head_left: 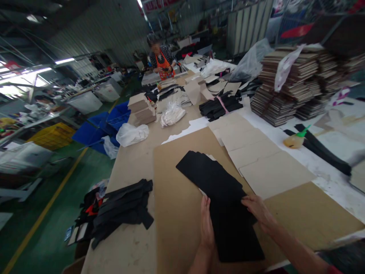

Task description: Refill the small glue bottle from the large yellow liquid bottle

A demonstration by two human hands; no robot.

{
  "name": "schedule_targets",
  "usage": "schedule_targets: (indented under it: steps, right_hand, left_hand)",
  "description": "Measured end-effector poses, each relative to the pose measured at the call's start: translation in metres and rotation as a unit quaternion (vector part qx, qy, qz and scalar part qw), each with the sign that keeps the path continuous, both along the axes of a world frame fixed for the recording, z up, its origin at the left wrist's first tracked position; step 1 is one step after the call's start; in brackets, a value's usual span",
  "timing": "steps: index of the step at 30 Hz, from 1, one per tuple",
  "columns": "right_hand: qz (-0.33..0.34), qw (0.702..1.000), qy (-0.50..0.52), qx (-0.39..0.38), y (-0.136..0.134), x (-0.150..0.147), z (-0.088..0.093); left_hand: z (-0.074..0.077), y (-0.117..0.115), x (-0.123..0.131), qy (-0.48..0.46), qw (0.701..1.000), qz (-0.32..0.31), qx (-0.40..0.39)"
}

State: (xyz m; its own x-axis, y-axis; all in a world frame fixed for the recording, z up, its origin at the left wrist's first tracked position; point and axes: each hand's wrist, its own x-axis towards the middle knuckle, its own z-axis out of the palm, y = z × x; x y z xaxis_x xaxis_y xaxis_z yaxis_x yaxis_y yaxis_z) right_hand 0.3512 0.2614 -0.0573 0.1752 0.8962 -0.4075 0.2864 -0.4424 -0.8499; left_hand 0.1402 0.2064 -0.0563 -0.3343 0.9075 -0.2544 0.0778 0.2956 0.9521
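Your right hand (256,211) pinches the right edge of the fanned stack of flat black rectangular sheets (213,179), over the flat brown board (176,217); your left hand (207,222) lies straight-fingered against their left edge, its grip unclear.

A single head-worn camera is looking forward and down from the near end of a long, tan-topped worktable (129,163), sitting close above the bare left hand (207,222) and bare right hand (260,212) while facing a distant grey, ribbed wall (114,42).

Factory workshop — long worktable (128,163), stacked boards (299,82), crates (92,129)
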Motion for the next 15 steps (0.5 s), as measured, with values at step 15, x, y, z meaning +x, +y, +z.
schedule_targets:
  steps: [15]
  right_hand:
    - [0.029,1.000,0.010,-0.005,0.003,0.018,-0.012]
  left_hand:
    - [0.003,-0.013,0.018,-0.154,0.960,0.190,-0.132]
